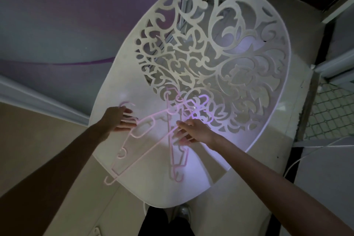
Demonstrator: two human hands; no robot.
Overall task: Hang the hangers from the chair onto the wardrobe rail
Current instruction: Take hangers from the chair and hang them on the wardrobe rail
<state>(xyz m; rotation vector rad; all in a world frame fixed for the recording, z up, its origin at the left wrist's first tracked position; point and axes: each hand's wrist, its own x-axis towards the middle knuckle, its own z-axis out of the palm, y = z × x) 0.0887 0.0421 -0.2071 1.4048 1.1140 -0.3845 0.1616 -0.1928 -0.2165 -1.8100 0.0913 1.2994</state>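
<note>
A white chair [115,86] with a cut-out floral back fills the middle of the head view. Several pale pink plastic hangers lie crossed on its seat: one [134,151] slants to the lower left, another [175,161] lies nearly straight towards me. My left hand [119,119] hovers at the left hanger's upper end, fingers spread and touching or just above it. My right hand [193,132] reaches over the crossing point, fingers apart, fingertips on or just over the hangers. Neither hand clearly grips anything. No wardrobe rail is visible.
A purple and grey wall [57,25] with white skirting [38,99] runs along the left. Beige floor tiles [38,159] lie below. At the right are a dark door frame [329,2], a mesh panel [333,107] and a white cable [298,161]. My legs [162,222] stand at the chair's front.
</note>
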